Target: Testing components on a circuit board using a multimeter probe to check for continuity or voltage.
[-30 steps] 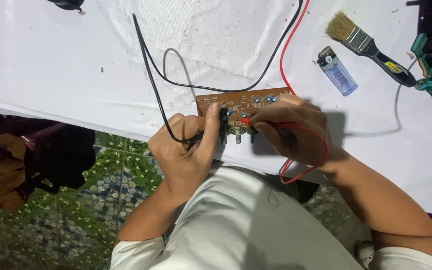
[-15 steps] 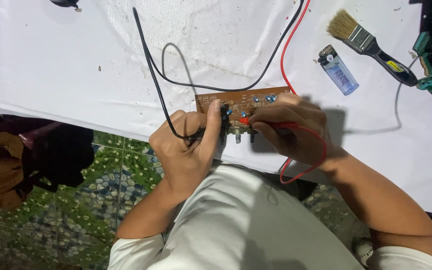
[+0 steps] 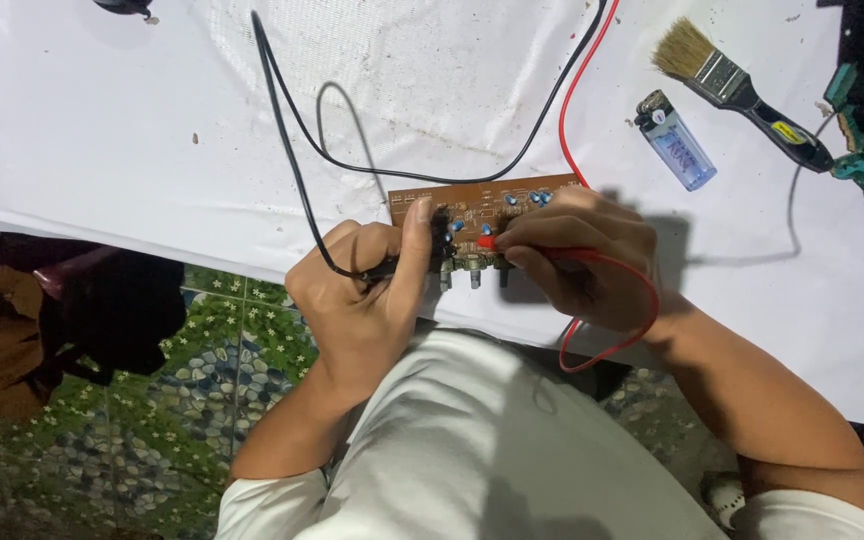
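Pinching a black probe [image 3: 392,266], left hand [image 3: 362,290] fingers clamped; right hand [image 3: 582,255] fingers clamped on red probe [image 3: 512,245], both tips on brown circuit board [image 3: 472,205] at counter [image 3: 152,130] near edge.

1. The left hand [image 3: 362,295] sits near the table's edge, back toward the camera, fingers curled into a loose fist
2. Its thumb [image 3: 414,240] lies stretched forward and presses a thin dark probe against the curled forefinger
3. The left forearm runs down and to the left, bare to a white sleeve at the elbow
4. The right hand [image 3: 582,255] lies just beside the left, knuckles up, fingers bent and pinched together on a red probe
5. The right wrist bends inward; its bare forearm slants down to the right
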